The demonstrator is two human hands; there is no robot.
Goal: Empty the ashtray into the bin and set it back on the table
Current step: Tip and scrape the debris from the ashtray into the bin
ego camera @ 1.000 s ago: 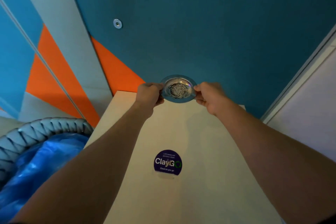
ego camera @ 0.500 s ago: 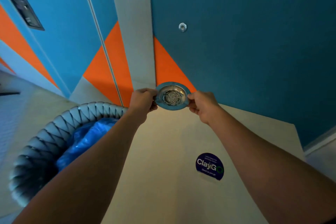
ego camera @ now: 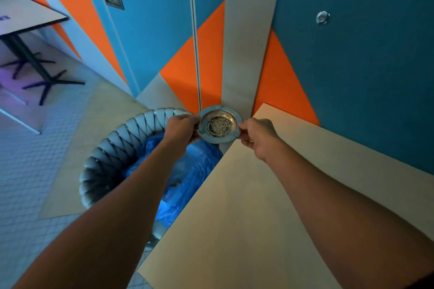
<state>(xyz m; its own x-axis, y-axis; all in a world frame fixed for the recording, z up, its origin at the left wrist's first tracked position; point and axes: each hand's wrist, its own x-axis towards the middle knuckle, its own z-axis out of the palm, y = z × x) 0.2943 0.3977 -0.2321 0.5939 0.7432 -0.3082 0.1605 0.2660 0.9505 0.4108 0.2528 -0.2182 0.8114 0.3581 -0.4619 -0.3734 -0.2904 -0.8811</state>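
Observation:
A round metal ashtray [ego camera: 219, 123] with grey ash in its bowl is held level in the air between both hands. My left hand [ego camera: 180, 127] grips its left rim and my right hand [ego camera: 257, 135] grips its right rim. It hovers over the far edge of the bin [ego camera: 110, 148], a grey woven basket lined with a blue plastic bag [ego camera: 187, 171], just left of the beige table's [ego camera: 258, 206] corner. My forearms hide part of the bin and the table.
A blue, orange and grey wall [ego camera: 352, 65] stands right behind the table and bin. Another table [ego camera: 28, 16] on a black cross-foot stand is at the far left over the tiled floor [ego camera: 23, 171].
Both hands carried the ashtray leftward off the table to above the bin's far edge. My view swung left, so the bin is fuller in view and the table's sticker is gone.

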